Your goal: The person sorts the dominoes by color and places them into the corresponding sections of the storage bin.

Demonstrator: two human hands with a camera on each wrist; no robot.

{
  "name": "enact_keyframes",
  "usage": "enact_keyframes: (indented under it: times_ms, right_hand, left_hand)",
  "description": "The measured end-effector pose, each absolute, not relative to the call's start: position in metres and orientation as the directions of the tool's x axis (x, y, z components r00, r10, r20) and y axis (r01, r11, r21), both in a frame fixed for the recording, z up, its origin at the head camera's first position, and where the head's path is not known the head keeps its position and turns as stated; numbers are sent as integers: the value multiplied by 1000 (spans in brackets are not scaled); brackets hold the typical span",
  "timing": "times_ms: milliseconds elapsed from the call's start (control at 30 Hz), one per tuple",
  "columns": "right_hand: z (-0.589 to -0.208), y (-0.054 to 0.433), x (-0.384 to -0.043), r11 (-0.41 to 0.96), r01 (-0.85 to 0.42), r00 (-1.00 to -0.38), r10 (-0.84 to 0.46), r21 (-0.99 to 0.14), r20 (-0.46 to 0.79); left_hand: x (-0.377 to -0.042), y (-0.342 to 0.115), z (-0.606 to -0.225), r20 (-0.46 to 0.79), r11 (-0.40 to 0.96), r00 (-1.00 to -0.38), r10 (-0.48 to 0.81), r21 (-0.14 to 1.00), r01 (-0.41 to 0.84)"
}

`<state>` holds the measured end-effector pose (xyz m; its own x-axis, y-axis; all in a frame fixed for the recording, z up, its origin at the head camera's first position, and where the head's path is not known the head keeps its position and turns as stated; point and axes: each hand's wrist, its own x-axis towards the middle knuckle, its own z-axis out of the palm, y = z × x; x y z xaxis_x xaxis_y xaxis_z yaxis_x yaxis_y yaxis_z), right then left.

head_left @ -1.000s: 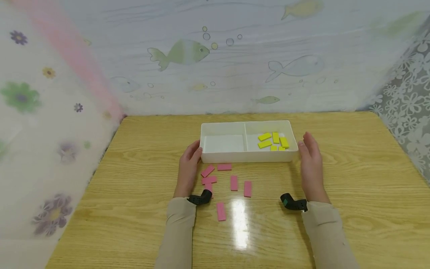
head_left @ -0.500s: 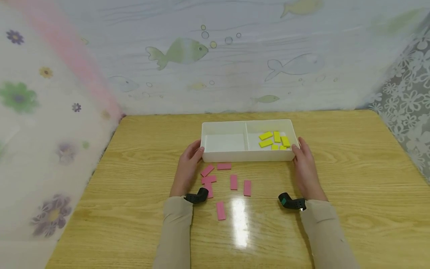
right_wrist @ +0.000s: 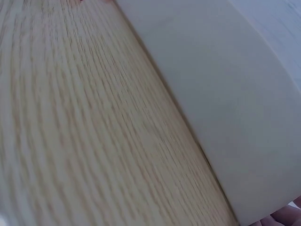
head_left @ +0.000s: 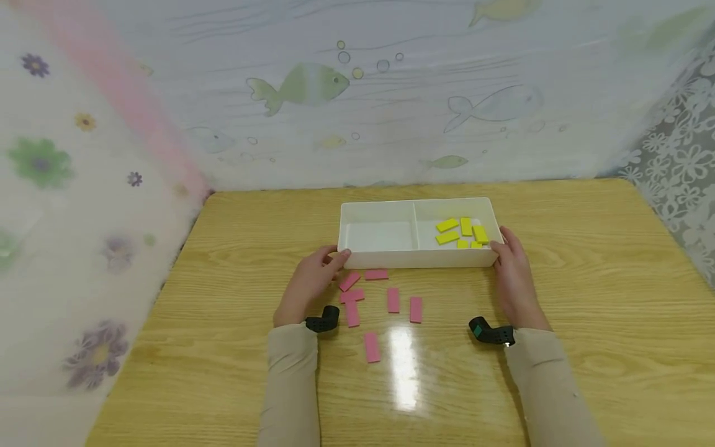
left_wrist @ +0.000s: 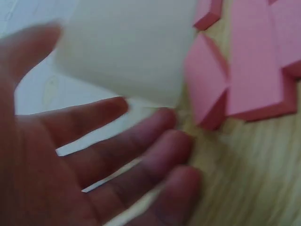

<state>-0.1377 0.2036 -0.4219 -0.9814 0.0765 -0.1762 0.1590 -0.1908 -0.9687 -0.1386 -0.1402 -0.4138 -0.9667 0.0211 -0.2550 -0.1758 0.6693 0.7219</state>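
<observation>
A white two-compartment box (head_left: 424, 259) lies lengthwise across the table in the head view. Yellow rectangular blocks (head_left: 447, 238) sit in its right compartment; the left compartment holds nothing. At the box's right end my right hand (head_left: 512, 279) grips the front corner, thumb at the rim and fingers along the end wall. My left hand (head_left: 313, 277) is at the left front corner, its thumb overlapping the corner in the head view. In the left wrist view its fingers (left_wrist: 141, 136) are spread and loosely extended beside the box wall. Several pink blocks (head_left: 393, 300) lie in front of the box.
The wooden table (head_left: 240, 372) meets a wall covering (head_left: 391, 112) printed with fish at the back. Flower-patterned sheeting (head_left: 61, 236) rises on the left and a lacy curtain (head_left: 678, 155) on the right. One pink block (head_left: 372, 347) lies nearer the front, between the forearms.
My right hand has come in from beside the box to grip its right end. My left hand has loosened and drawn slightly back from the left end. The blocks have stayed put.
</observation>
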Motion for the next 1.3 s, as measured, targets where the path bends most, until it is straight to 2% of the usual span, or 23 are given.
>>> enact_keyframes:
  times_ms: [167,333,700,1067,1300]
  right_hand:
    - [-420,204,-139,-202,184,-975,84,-962,-204]
    - [-420,204,-138,-190,190,-974,84,-963,-209]
    - [-419,206,-136,-186,191,-975,79,-964,-208]
    - [-422,207,-137,-176,192,-976,69,-965,-207]
    - [-426,208,-138,-188,165,-981,71,-968,-181]
  left_hand:
    - [-134,-144,-403,-364,751,-927,84,634,-181]
    - [-128,-145,-397,-411,771,-907,89,605,-199]
    - [-127,-140,-400,-395,785,-910,128,601,-150]
    - [-124,-120,-399,-333,892,-942,34,436,-122]
    - [-125,-116,-397,-369,920,-928,41,375,-109]
